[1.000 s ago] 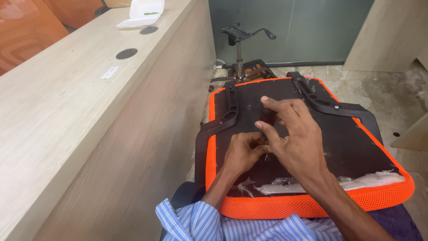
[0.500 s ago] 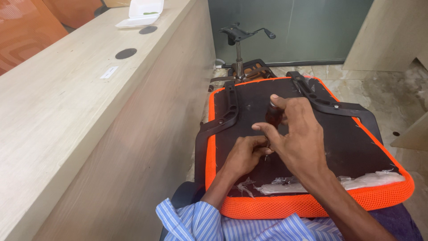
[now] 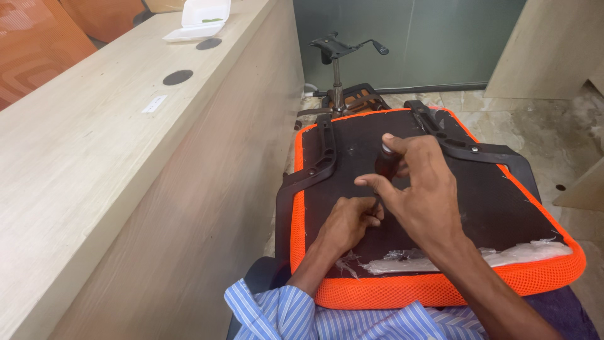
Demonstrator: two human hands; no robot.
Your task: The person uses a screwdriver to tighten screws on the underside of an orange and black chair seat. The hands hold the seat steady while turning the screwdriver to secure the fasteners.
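Head view: upturned orange chair seat [image 3: 434, 286] across the lap, black underside up. Right hand [image 3: 420, 189] closed round a dark screwdriver handle [image 3: 385, 160] over the seat's middle, shaft mostly hidden. Left hand [image 3: 348, 221] curled at the tip, pinch unclear. Chair base [image 3: 340, 94] beyond the seat.

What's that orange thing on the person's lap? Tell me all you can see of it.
It is an upturned chair seat, resting across the person's lap with its underside facing up. The underside is a dark flat panel; bright orange mesh fabric wraps its edges. Two black armrest brackets run along the sides. At the near edge, torn whitish plastic wrap clings to it. The left hand rests on the panel, and the right hand holds a dark-handled screwdriver upright against it.
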